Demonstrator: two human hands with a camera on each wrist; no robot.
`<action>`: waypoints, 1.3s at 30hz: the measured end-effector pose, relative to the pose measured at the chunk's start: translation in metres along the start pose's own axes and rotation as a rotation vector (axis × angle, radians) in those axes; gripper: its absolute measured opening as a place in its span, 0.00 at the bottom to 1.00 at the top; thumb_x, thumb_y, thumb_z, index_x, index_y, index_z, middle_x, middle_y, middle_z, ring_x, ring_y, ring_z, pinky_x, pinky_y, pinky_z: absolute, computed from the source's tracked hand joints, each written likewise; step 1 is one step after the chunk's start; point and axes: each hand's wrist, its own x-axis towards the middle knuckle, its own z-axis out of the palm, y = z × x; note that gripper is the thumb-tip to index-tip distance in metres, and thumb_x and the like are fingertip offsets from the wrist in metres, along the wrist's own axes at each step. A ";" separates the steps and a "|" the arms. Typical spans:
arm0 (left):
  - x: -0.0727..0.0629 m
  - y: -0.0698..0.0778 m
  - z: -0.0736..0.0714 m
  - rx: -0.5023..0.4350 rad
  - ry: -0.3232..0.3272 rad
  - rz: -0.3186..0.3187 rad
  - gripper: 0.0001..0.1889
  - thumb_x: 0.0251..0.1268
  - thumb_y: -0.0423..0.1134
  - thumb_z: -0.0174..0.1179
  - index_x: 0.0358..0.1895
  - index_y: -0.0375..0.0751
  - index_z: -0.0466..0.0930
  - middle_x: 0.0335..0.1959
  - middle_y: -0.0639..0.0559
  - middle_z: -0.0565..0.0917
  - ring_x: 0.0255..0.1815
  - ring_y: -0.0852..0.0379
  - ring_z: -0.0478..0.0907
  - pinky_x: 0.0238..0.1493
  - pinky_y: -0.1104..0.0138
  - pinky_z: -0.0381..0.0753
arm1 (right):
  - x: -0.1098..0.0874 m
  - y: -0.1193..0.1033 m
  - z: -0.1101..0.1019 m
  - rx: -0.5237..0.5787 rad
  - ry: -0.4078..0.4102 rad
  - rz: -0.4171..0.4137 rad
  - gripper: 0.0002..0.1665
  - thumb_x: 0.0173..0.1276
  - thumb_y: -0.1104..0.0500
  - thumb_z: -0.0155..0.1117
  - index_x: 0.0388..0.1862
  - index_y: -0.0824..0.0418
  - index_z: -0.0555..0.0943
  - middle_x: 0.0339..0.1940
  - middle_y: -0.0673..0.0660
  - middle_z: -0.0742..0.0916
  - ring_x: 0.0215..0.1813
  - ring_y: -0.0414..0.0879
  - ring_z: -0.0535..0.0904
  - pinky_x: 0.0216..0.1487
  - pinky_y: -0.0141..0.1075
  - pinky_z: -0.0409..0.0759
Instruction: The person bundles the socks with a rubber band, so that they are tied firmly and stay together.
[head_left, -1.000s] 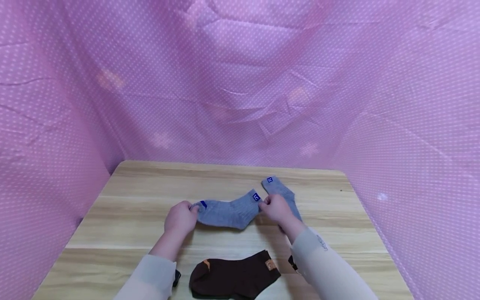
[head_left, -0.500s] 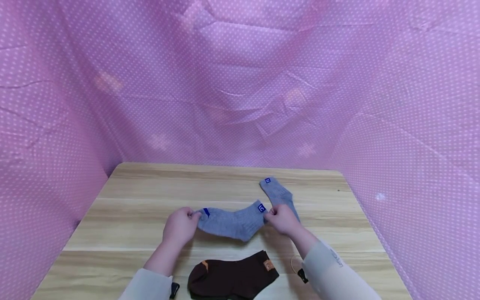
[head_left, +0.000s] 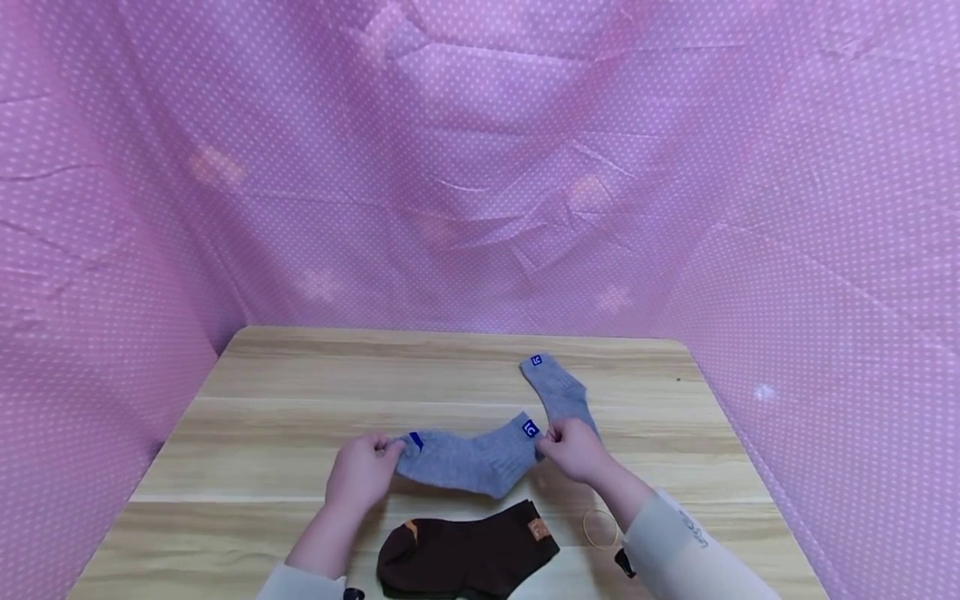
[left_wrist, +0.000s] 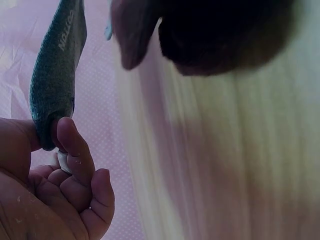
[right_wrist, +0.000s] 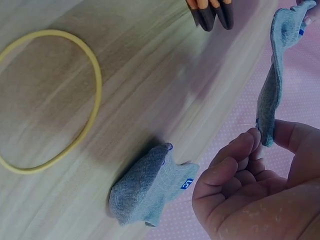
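Observation:
A grey sock (head_left: 465, 460) with a blue logo patch is stretched sideways between both hands above the table. My left hand (head_left: 363, 473) pinches its toe end, and the left wrist view shows thumb and finger closed on the sock (left_wrist: 57, 85). At the cuff, beside the patch, my right hand (head_left: 576, 450) pinches the fabric; the right wrist view shows the same grip. A second grey sock (head_left: 558, 387) lies behind the right hand, its lower part partly hidden by it. Dark brown socks (head_left: 461, 554) with an orange patch lie nearer the front, below the held sock.
A yellow rubber band (head_left: 601, 530) lies on the wooden table (head_left: 262, 417) near the right forearm, large in the right wrist view. Small black objects show beside both sleeves. Pink dotted cloth (head_left: 480, 208) hangs around the table's back and sides.
Both hands have drawn the held grey sock toward the front and slightly right, keeping it stretched. The rubber band, earlier hidden by the right sleeve, now shows. The other socks lie still.

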 end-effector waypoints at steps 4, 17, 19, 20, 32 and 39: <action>-0.005 -0.001 0.001 0.003 0.004 -0.009 0.15 0.78 0.46 0.61 0.39 0.37 0.86 0.32 0.47 0.85 0.33 0.50 0.80 0.37 0.53 0.80 | -0.005 0.001 -0.001 0.014 -0.012 0.001 0.15 0.65 0.63 0.65 0.20 0.56 0.74 0.17 0.45 0.74 0.21 0.40 0.68 0.24 0.33 0.66; -0.024 -0.002 -0.003 -0.054 0.015 -0.020 0.13 0.76 0.47 0.64 0.39 0.40 0.87 0.32 0.51 0.86 0.33 0.54 0.79 0.38 0.55 0.79 | -0.024 0.003 -0.005 0.055 -0.060 0.002 0.17 0.67 0.63 0.66 0.19 0.57 0.73 0.16 0.45 0.72 0.20 0.39 0.67 0.22 0.32 0.63; -0.026 -0.003 -0.003 -0.060 0.010 -0.016 0.13 0.76 0.47 0.64 0.38 0.40 0.87 0.30 0.53 0.84 0.31 0.55 0.78 0.37 0.56 0.78 | -0.026 0.005 -0.006 0.065 -0.075 0.008 0.19 0.67 0.63 0.66 0.18 0.57 0.72 0.16 0.45 0.71 0.19 0.39 0.65 0.22 0.31 0.62; -0.027 -0.003 -0.003 -0.066 0.003 -0.022 0.13 0.76 0.46 0.64 0.37 0.40 0.87 0.28 0.53 0.84 0.30 0.55 0.78 0.36 0.57 0.77 | -0.027 0.005 -0.006 0.070 -0.081 0.013 0.18 0.68 0.63 0.66 0.18 0.56 0.72 0.16 0.45 0.72 0.19 0.38 0.65 0.21 0.30 0.61; -0.041 -0.006 -0.013 -0.178 -0.052 -0.072 0.11 0.76 0.43 0.64 0.38 0.38 0.85 0.18 0.53 0.81 0.20 0.56 0.77 0.25 0.63 0.73 | -0.045 -0.001 -0.002 0.131 -0.114 0.030 0.16 0.68 0.62 0.67 0.20 0.58 0.75 0.16 0.44 0.72 0.19 0.37 0.65 0.21 0.29 0.60; -0.047 -0.015 -0.018 -0.116 -0.056 -0.026 0.12 0.76 0.45 0.65 0.35 0.40 0.85 0.18 0.56 0.77 0.21 0.57 0.73 0.28 0.63 0.72 | -0.057 -0.006 0.002 0.187 -0.143 0.027 0.16 0.69 0.63 0.68 0.22 0.60 0.76 0.17 0.44 0.73 0.19 0.36 0.65 0.21 0.29 0.62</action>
